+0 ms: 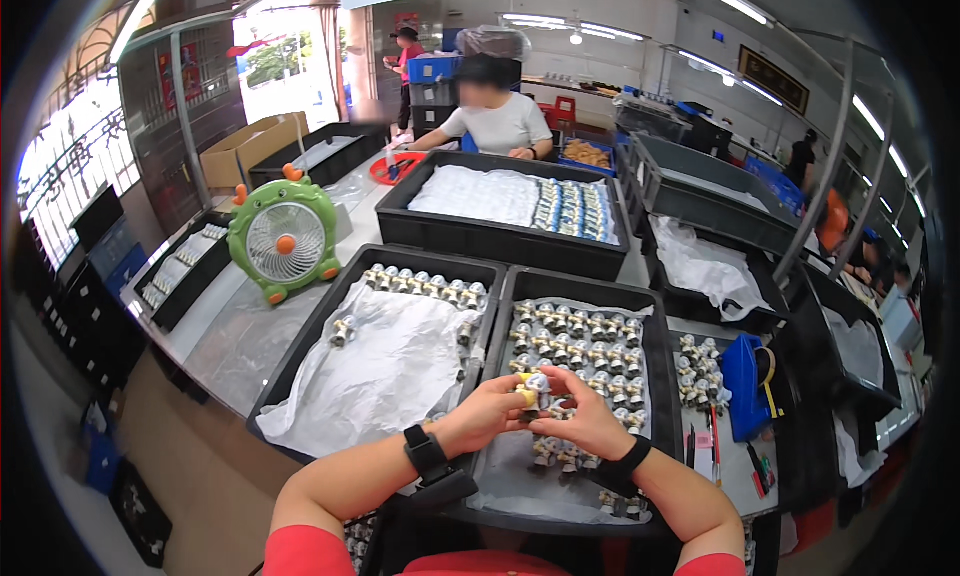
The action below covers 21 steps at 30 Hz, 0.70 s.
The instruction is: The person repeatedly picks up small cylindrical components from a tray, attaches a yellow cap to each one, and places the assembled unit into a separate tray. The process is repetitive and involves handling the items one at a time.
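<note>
Head view: the left hand (487, 413) and right hand (585, 421) meet over the right black tray (664, 396), fingers closed together around a small metal fitting (537, 386) with a yellow part; rows of similar fittings (575, 338) fill that tray beneath them

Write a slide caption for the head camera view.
Both hands, left hand and right hand, hold a small silver metal valve fitting above a black plastic tray.

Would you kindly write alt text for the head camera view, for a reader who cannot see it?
Two bare hands, left hand and right hand, together hold a small metal fitting over a black tray filled with rows of similar fittings. A second tray lined with white paper sits to its left, beside a green desk fan.
</note>
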Each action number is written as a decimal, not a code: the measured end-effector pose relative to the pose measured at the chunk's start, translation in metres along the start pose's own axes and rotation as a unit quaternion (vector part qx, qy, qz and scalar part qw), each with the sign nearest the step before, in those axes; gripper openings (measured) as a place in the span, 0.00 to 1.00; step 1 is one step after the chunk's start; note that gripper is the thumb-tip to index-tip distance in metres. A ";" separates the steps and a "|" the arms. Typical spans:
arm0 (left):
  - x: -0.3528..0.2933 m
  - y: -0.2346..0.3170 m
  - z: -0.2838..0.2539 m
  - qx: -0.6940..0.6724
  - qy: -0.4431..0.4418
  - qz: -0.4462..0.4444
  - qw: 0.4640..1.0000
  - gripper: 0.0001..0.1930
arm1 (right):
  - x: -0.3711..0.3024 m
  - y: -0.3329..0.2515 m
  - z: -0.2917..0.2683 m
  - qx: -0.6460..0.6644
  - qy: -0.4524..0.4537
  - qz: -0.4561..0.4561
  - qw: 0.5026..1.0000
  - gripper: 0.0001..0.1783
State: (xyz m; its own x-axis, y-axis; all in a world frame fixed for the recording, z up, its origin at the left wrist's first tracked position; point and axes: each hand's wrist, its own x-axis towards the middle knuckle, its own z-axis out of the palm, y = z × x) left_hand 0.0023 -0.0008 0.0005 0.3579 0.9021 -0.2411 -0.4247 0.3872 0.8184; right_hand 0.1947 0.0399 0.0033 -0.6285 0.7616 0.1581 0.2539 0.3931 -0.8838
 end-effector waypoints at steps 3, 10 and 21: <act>-0.002 0.000 0.000 0.003 0.003 -0.001 1.000 0.19 | 0.001 -0.003 0.001 0.010 -0.008 0.006 1.000 0.42; -0.001 -0.003 -0.003 -0.006 -0.005 0.008 1.000 0.18 | 0.002 -0.001 0.003 0.022 -0.010 0.005 1.000 0.42; 0.000 -0.002 -0.005 -0.016 0.002 0.015 1.000 0.19 | 0.004 -0.003 0.005 -0.027 -0.001 -0.053 0.998 0.45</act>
State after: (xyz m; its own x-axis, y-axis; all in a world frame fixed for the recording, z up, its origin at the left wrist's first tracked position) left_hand -0.0009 -0.0007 -0.0038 0.3412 0.9142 -0.2186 -0.4618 0.3656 0.8081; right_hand 0.1881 0.0391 0.0045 -0.6550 0.7132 0.2495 0.2246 0.4991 -0.8370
